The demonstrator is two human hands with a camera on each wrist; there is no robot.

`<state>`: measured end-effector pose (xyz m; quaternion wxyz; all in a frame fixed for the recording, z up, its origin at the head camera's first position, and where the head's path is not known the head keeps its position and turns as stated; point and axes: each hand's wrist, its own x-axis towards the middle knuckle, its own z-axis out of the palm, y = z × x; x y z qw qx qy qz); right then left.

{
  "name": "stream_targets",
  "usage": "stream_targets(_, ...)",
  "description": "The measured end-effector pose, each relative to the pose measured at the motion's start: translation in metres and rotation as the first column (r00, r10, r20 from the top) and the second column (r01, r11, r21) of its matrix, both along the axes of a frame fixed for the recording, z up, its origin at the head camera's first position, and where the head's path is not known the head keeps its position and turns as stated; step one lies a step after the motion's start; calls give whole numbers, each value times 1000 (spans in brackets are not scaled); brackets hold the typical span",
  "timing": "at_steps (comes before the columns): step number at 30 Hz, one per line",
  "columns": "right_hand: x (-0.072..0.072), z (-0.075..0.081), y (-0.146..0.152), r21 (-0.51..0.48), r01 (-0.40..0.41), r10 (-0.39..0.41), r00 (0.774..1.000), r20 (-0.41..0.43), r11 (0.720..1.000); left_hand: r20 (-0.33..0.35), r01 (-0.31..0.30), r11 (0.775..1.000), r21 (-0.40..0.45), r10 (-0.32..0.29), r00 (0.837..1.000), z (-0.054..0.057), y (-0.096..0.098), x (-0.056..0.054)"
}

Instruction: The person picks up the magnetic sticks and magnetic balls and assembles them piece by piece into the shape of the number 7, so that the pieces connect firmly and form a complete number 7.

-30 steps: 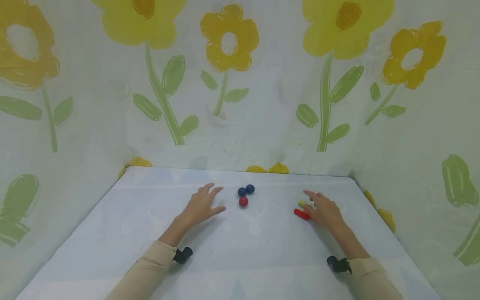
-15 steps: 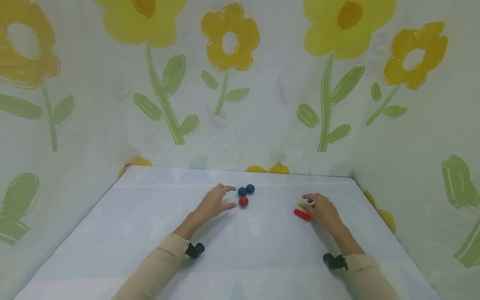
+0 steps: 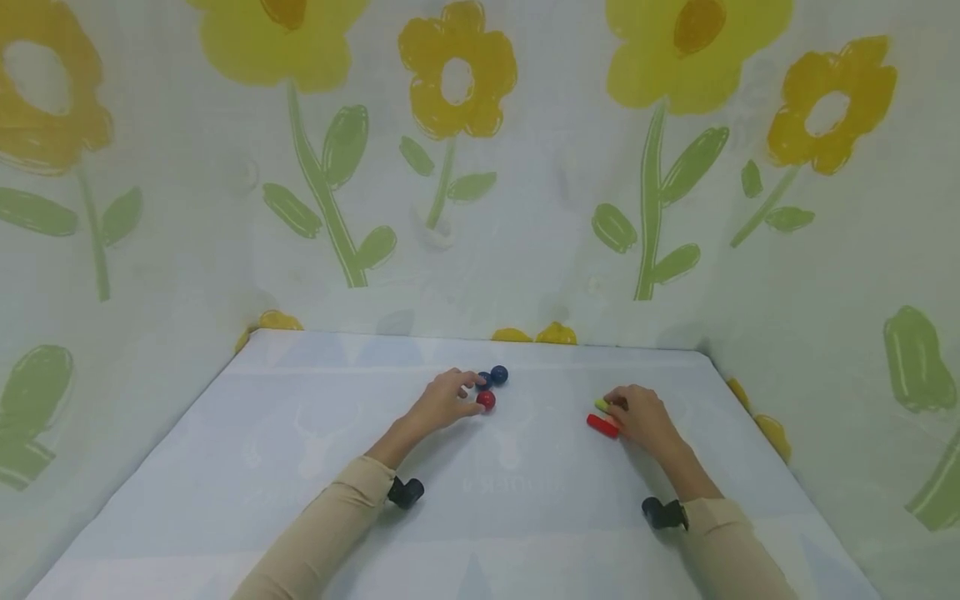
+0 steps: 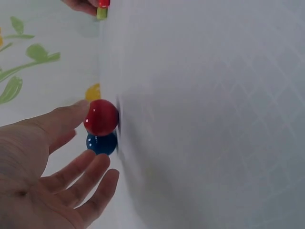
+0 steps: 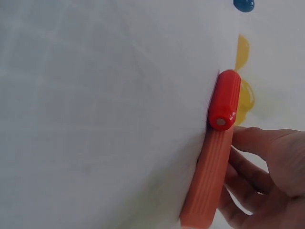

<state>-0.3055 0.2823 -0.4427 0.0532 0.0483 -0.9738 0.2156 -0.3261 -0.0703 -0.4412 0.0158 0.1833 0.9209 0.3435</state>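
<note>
Closest in are two beige sleeves, the left one (image 3: 322,533) and the right one (image 3: 738,550), both cut off at the bottom edge, with a black gadget (image 3: 407,492) at the left cuff and its twin at the right. Further up the white desk (image 3: 480,517) there's a red stick (image 3: 602,426), and right by it a salmon stick (image 5: 208,176) that barely shows from the head and is partly behind the red one in the right wrist view. The right hand (image 3: 643,419) has its fingers bent in around there, with a lime stick (image 3: 602,404) half covered by the fingertips; no telling if it's actually pinched. Over to the left, the left hand (image 3: 442,402) is spread, thumb at the side of a red ball (image 3: 486,401). Its index finger overlaps the nearer navy ball (image 3: 482,385), contact unclear. The farther navy ball (image 3: 499,375) sits just past that one. Behind everything hangs a flowery cloth (image 3: 525,208), its biggest blooms chopped off up top.
</note>
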Motion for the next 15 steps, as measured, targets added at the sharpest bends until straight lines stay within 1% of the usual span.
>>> stream_targets(3, 0, 5, -1, -13, -5, 5, 1000, 11, 1000, -9, 10, 1000, -2, -10, 1000, 0, 2, -2)
stream_targets(6, -1, 9, -3, 5, -13, 13, 1000, 14, 1000, -21, 24, 1000, -15, -24, 999, -1, 3, -3)
stream_targets(7, -2, 9, -4, 12, -6, 5, 1000, 19, 1000, -21, 30, 999, -20, -31, 999, -2, 4, -4)
stream_targets(12, -3, 9, -6, 41, 16, -17, 999, 38, 999, -8, 47, 999, -23, -47, 999, -4, 6, -4)
stream_targets(15, -5, 6, -7, 42, 35, -37, 998, 52, 999, -15, 50, 999, -19, -51, 999, -5, 7, -3)
